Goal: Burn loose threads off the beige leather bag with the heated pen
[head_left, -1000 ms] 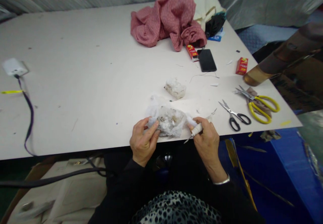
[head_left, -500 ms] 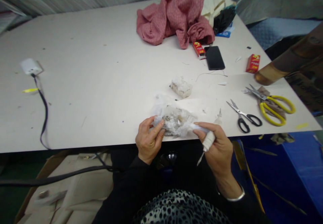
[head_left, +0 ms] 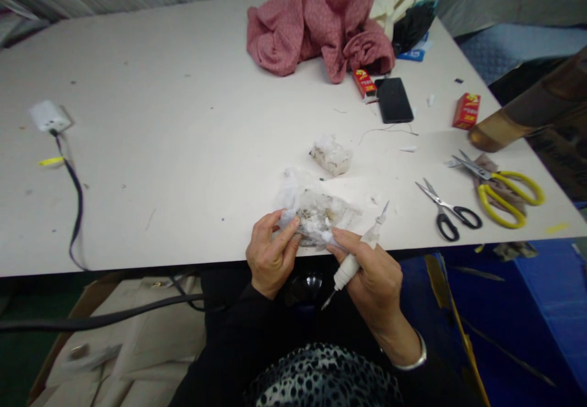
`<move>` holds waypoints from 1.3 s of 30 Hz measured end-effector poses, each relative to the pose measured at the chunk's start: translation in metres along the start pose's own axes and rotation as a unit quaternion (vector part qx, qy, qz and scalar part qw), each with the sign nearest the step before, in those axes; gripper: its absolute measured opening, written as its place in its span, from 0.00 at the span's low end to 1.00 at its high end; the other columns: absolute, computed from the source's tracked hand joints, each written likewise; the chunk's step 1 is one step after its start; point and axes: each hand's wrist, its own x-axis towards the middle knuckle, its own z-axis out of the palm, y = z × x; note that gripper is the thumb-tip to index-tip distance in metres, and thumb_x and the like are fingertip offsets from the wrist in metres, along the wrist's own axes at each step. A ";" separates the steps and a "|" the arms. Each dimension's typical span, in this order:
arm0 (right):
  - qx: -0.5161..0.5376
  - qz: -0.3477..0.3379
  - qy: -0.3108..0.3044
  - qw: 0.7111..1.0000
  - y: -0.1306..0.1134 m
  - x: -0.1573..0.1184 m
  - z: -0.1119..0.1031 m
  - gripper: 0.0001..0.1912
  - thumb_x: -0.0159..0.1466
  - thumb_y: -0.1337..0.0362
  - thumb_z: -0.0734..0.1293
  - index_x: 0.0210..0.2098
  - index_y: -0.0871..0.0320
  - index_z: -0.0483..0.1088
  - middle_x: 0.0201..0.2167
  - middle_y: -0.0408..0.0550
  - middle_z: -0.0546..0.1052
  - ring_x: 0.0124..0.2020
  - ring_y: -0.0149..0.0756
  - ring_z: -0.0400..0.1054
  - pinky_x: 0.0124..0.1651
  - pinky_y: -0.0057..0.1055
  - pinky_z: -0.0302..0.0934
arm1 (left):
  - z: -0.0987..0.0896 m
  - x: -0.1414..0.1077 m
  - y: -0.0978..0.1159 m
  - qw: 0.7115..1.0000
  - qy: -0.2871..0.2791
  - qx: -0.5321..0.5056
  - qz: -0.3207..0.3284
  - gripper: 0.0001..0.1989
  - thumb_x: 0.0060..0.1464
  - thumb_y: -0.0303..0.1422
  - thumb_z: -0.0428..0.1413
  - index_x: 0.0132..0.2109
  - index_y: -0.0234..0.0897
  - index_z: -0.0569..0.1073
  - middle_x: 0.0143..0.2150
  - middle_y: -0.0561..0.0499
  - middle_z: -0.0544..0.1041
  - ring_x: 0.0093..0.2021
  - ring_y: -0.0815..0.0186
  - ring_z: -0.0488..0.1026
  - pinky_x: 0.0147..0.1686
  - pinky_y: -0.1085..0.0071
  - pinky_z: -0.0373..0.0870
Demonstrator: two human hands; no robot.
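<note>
A crumpled clear plastic bag [head_left: 316, 211] with small dark and pale bits in it lies at the table's front edge. My left hand [head_left: 271, 251] pinches its left side, thumb and fingers pressed together. My right hand [head_left: 373, 278] is closed around a thin white tool [head_left: 347, 271] with a wrapped handle and a pointed metal end towards me. Between the right thumb and forefinger is a small white piece, touching the bag's right side. A small block wrapped in plastic [head_left: 331, 155] sits just behind the bag.
Black-handled scissors [head_left: 447, 209] and yellow-handled scissors [head_left: 504, 190] lie at the right. Farther back are a phone [head_left: 394, 100], red boxes [head_left: 466, 111] and a pink cloth [head_left: 321, 22]. A white adapter [head_left: 48, 117] with a cable is at the left.
My right hand has moved left along the bag, and the tool has tilted, its handle now showing more. My left hand keeps its hold. The view has shifted slightly.
</note>
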 end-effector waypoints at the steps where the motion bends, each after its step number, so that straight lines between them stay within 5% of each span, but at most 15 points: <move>1: 0.002 0.003 -0.001 1.000 0.000 0.000 0.000 0.14 0.66 0.72 0.74 0.50 0.55 0.75 0.47 0.51 0.84 0.48 0.39 0.80 0.53 0.35 0.76 | 0.000 0.000 0.000 1.000 0.000 -0.001 -0.001 0.21 0.59 0.26 0.63 0.59 0.44 0.77 0.59 0.41 0.74 0.58 0.53 0.73 0.48 0.59 0.78; 39: -0.024 -0.069 -0.039 0.997 0.001 0.008 -0.005 0.16 0.69 0.78 0.65 0.52 0.56 0.73 0.49 0.53 0.83 0.50 0.41 0.79 0.52 0.39 0.74 | -0.002 0.001 0.001 1.000 -0.007 0.001 -0.005 0.19 0.60 0.26 0.63 0.58 0.43 0.78 0.59 0.40 0.74 0.58 0.53 0.73 0.47 0.59 0.79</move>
